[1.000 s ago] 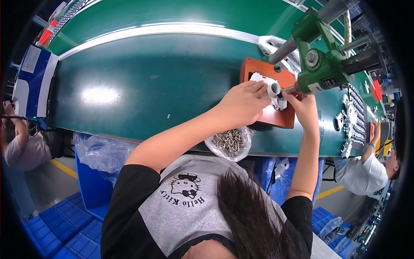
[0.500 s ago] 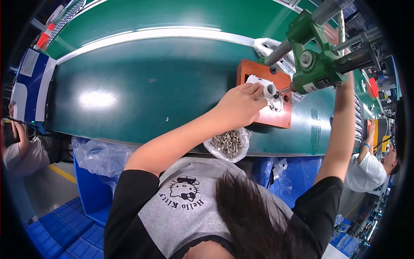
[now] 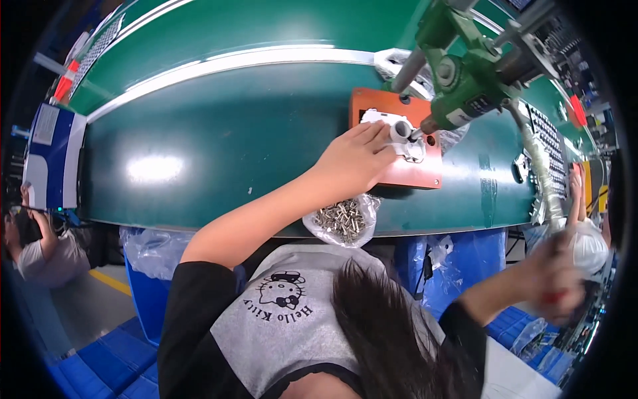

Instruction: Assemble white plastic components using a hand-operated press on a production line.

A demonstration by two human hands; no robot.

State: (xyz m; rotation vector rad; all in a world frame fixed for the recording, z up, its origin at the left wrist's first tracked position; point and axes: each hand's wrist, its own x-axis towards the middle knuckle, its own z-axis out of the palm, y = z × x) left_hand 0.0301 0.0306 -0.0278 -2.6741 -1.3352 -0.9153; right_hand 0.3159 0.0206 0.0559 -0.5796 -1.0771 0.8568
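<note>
One hand, the left hand (image 3: 355, 159), presses flat on the white plastic part (image 3: 392, 130) seated on the orange fixture plate (image 3: 405, 169) under the green pneumatic screwdriver (image 3: 465, 86), best held firm and square; right hand (image 3: 555, 279) blurred, grip unclear.

Single head-worn fisheye view, steeply downward, close above green conveyor belt (image 3: 219, 153).

A long green conveyor belt (image 3: 219, 133) curves across the view, a glare of overhead light on it. Below its edge — blue crates (image 3: 100, 352) on a grey floor (image 3: 86, 306) with a yellow line (image 3: 109, 282). Co-workers sit at both sides.
</note>
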